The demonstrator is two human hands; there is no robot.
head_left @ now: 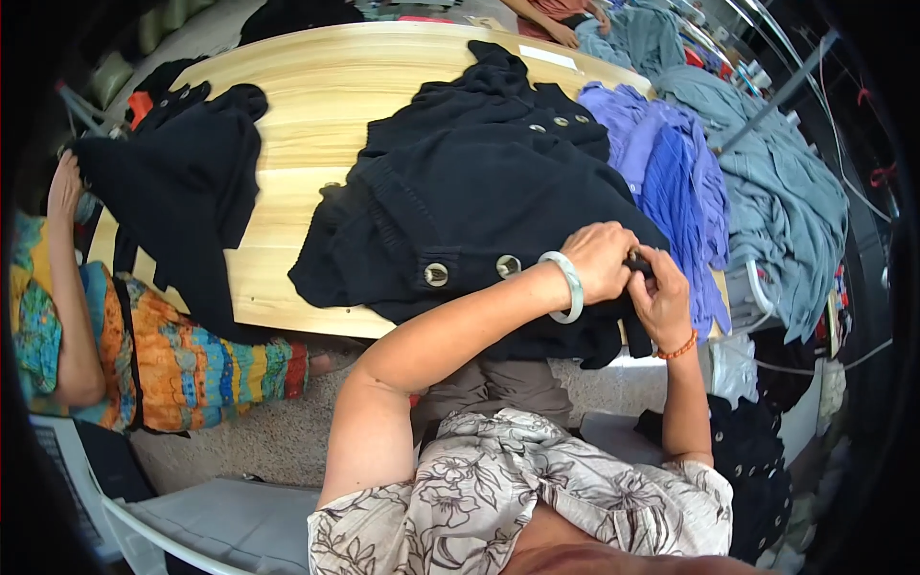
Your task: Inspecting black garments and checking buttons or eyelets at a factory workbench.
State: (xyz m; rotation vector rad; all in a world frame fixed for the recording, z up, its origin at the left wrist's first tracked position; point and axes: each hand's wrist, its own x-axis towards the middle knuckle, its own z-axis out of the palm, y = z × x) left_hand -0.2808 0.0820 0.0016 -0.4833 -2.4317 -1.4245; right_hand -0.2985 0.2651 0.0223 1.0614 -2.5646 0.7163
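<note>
Floral blouse | left fingers, right fingers clamped on black garment | purple clothes beside it

I'm watching remotely as a pale wood-grain table is filling the upper middle of the frame. Across its centre, a heap of black buttoned knitwear is lying spread out. At the left, a black knit garment is resting partly on the top and drooping over the near edge. Lavender and blue garments are covering the right end, and a white strip is lying flat near the top of the frame.
</note>
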